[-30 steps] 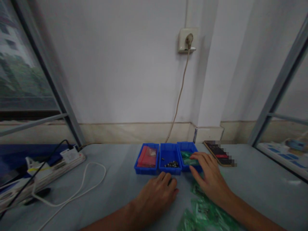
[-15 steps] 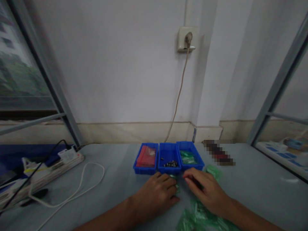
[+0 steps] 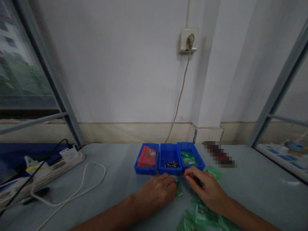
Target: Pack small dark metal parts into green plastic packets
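My left hand (image 3: 157,193) is closed at a small green plastic bag (image 3: 179,188), which sticks out past its fingertips. To the right, my right hand (image 3: 209,190) has thumb and fingers pinched together; anything between them is too small or hidden to make out. Several green bags (image 3: 204,215) lie under and in front of my right wrist, and one more green bag (image 3: 215,173) shows behind that hand. Just beyond both hands, the middle blue bin (image 3: 169,150) contains small shiny metal pieces (image 3: 172,164).
A left blue bin (image 3: 145,171) holds red plastic bags (image 3: 146,156); a right blue bin (image 3: 194,167) holds green bags. On the left are a power strip (image 3: 60,169) and a looped white cable (image 3: 83,187). A pixelated object (image 3: 220,154) lies at the back right.
My left fingers have curled in more, and the green bag now shows further out beside them. My right hand keeps nearly the same pinch. The whole view has shifted slightly.
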Available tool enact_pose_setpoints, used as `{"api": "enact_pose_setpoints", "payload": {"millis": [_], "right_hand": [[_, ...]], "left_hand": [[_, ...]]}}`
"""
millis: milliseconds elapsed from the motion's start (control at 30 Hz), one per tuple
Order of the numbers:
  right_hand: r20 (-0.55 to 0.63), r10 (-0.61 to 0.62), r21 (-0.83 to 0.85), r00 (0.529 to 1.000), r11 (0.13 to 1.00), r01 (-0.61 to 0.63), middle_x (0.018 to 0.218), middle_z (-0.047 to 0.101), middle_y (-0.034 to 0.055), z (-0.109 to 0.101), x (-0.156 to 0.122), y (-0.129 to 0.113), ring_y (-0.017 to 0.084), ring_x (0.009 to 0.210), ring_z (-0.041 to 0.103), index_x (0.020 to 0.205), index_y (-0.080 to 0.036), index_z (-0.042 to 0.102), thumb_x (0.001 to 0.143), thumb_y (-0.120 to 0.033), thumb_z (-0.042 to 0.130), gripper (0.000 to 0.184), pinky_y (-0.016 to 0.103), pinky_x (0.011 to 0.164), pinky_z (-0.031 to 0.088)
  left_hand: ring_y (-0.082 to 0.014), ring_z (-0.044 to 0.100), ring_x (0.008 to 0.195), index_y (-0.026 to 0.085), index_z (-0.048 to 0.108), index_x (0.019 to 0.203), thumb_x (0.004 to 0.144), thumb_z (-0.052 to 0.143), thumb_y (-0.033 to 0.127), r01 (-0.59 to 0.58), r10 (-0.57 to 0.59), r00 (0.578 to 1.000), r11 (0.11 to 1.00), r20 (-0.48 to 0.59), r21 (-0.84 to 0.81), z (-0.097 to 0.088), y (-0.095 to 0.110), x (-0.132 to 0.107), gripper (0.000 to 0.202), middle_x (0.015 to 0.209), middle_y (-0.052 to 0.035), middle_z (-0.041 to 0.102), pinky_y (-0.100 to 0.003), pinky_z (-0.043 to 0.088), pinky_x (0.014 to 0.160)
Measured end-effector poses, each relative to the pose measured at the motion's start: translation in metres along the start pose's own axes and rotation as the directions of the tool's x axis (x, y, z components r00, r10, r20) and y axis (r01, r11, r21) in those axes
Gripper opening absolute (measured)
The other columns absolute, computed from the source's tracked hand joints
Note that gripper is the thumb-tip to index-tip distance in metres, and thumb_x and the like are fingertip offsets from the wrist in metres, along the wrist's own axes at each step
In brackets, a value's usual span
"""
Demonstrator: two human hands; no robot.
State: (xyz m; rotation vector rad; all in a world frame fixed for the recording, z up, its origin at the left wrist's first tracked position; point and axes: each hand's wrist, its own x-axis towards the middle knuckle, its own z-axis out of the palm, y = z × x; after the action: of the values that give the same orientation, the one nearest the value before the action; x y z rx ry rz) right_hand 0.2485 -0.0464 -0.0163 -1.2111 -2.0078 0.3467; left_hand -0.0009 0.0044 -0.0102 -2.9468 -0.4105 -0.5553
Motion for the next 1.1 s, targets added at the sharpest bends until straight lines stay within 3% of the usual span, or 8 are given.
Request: {"api": "enact_pose_setpoints", "payload": {"millis": [133, 300, 467, 733, 867, 933, 1000, 1100], "right_hand": [[0.024, 0.012, 0.005, 1.0, 1.0, -0.012, 0.081, 0.067, -0.0007, -0.001, 0.002, -0.001, 0.019, 0.073, 0.066, 0.101, -0.024, 0.064, 0.114, -0.035, 0.05, 0.023, 0.029, 0.069, 0.045], [0.037, 0.02, 0.008, 0.999, 1.0, -0.02, 0.084, 0.07, 0.0006, 0.0, 0.003, 0.0, 0.02, 0.078, 0.068, 0.101, -0.024, 0.065, 0.114, -0.037, 0.049, 0.024, 0.03, 0.072, 0.047], [0.108, 0.002, 0.038, 0.994, 0.999, -0.007, 0.095, 0.073, 0.002, -0.002, 0.004, 0.001, 0.021, 0.087, 0.071, 0.106, -0.025, 0.067, 0.114, -0.042, 0.05, 0.025, 0.03, 0.079, 0.05], [0.168, -0.125, 0.032, 0.978, 0.992, 0.122, 0.092, 0.068, 0.0007, -0.005, 0.002, -0.008, 0.019, 0.083, 0.065, 0.11, -0.025, 0.067, 0.113, -0.048, 0.055, 0.027, 0.029, 0.076, 0.047], [0.129, -0.13, 0.045, 0.983, 0.991, 0.125, 0.09, 0.067, 0.0003, -0.001, 0.002, -0.009, 0.018, 0.082, 0.064, 0.099, -0.024, 0.063, 0.116, -0.038, 0.05, 0.026, 0.028, 0.076, 0.046], [0.064, -0.09, 0.077, 0.994, 0.993, 0.085, 0.087, 0.064, -0.0005, 0.0, 0.003, -0.008, 0.018, 0.079, 0.062, 0.094, -0.024, 0.061, 0.116, -0.036, 0.049, 0.027, 0.028, 0.074, 0.046], [0.003, -0.037, 0.09, 0.999, 0.995, 0.036, 0.084, 0.062, -0.0013, 0.0, 0.004, -0.007, 0.018, 0.078, 0.061, 0.093, -0.024, 0.059, 0.115, -0.036, 0.049, 0.028, 0.028, 0.073, 0.045], [-0.017, 0.002, 0.096, 1.0, 0.995, -0.001, 0.081, 0.059, -0.0019, 0.001, 0.004, -0.005, 0.018, 0.076, 0.059, 0.092, -0.024, 0.057, 0.115, -0.038, 0.049, 0.028, 0.029, 0.072, 0.044]], "left_hand": [[-0.0232, 0.071, 0.095, 0.015, 0.068, 0.106, 0.101, 0.078, 0.035, 0.027, -0.028, 1.0, 0.999, -0.009, -0.046, -0.001, 0.0, 0.001, 0.023, 0.106, -0.005, 0.075, -0.033, 0.057, 0.081], [-0.0218, 0.072, 0.084, 0.016, 0.067, 0.098, 0.108, 0.062, 0.018, 0.007, -0.005, 0.999, 1.0, -0.049, 0.026, 0.006, 0.003, 0.002, 0.012, 0.095, -0.0038, 0.074, -0.033, 0.056, 0.078], [-0.0199, 0.075, 0.082, 0.019, 0.062, 0.106, 0.118, 0.046, 0.029, 0.19, -0.215, 0.949, 0.973, -0.229, -0.129, 0.009, 0.002, 0.0, 0.023, 0.091, -0.0021, 0.075, -0.03, 0.056, 0.074], [-0.0188, 0.072, 0.078, 0.023, 0.063, 0.109, 0.12, 0.034, 0.042, 0.199, -0.253, 0.931, 0.956, -0.264, -0.215, 0.009, -0.004, -0.004, 0.036, 0.089, -0.0013, 0.075, -0.028, 0.053, 0.074], [-0.0174, 0.07, 0.083, 0.025, 0.062, 0.122, 0.113, 0.056, 0.037, 0.307, -0.418, 0.901, 0.807, -0.119, -0.505, 0.005, 0.0, -0.003, 0.017, 0.095, -0.0004, 0.074, -0.025, 0.052, 0.076], [-0.0161, 0.066, 0.077, 0.023, 0.06, 0.13, 0.103, 0.07, 0.035, 0.371, -0.501, 0.865, 0.665, -0.019, -0.648, 0.001, 0.002, -0.001, 0.03, 0.096, 0.0003, 0.073, -0.023, 0.05, 0.07], [-0.0158, 0.061, 0.074, 0.02, 0.065, 0.122, 0.1, 0.073, 0.033, 0.387, -0.524, 0.851, 0.57, 0.043, -0.725, -0.001, 0.003, 0.003, 0.028, 0.093, -0.0003, 0.071, -0.023, 0.047, 0.067], [-0.0177, 0.06, 0.077, 0.017, 0.072, 0.101, 0.104, 0.064, 0.034, 0.347, -0.502, 0.863, 0.52, 0.049, -0.78, -0.003, 0.003, 0.007, 0.019, 0.089, -0.0027, 0.07, -0.025, 0.047, 0.071]]}}
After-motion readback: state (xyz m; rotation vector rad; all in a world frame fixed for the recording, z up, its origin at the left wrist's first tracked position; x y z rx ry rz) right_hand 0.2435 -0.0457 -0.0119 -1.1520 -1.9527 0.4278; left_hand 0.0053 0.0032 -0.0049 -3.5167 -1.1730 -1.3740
